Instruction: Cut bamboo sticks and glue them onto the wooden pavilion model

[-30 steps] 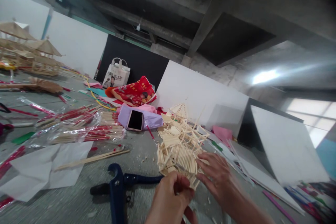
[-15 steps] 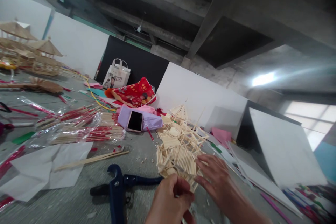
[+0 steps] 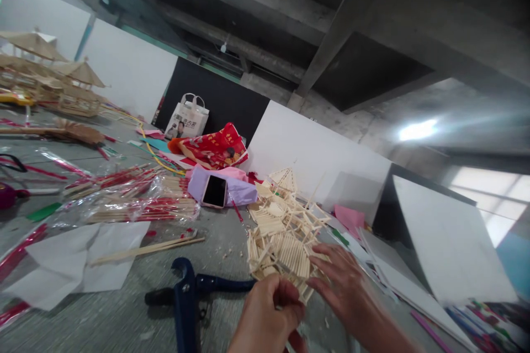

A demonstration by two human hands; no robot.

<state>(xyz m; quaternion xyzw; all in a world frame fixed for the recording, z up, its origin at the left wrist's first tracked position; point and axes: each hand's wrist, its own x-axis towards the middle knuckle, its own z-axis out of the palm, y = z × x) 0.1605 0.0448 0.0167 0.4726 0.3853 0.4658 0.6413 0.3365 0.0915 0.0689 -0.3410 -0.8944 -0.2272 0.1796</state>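
A small pavilion-like model built of pale wooden sticks (image 3: 290,251) stands on the grey tabletop in front of me. At its near edge my left hand (image 3: 271,309) is closed in a pinch, thumb against the curled index finger; anything between those fingertips is hidden. My right hand (image 3: 345,289) reaches along the model's right side with its fingers stretched out and apart, the fingertips appearing to touch the sticks. To the left of my left hand lies a dark blue pipe cutter (image 3: 186,298), its handle end close to the model's near left corner.
Bundles of sticks (image 3: 144,209) in clear plastic lie left, behind white paper (image 3: 93,259). A phone (image 3: 215,191) leans on a purple packet (image 3: 244,191). A red bag (image 3: 219,149) and finished stick models (image 3: 78,94) stand farther back. White boards (image 3: 414,287) lie at right.
The view has shifted slightly, so things on the left sit a little farther right. Both hands keep nearly the same pose at the stick model.
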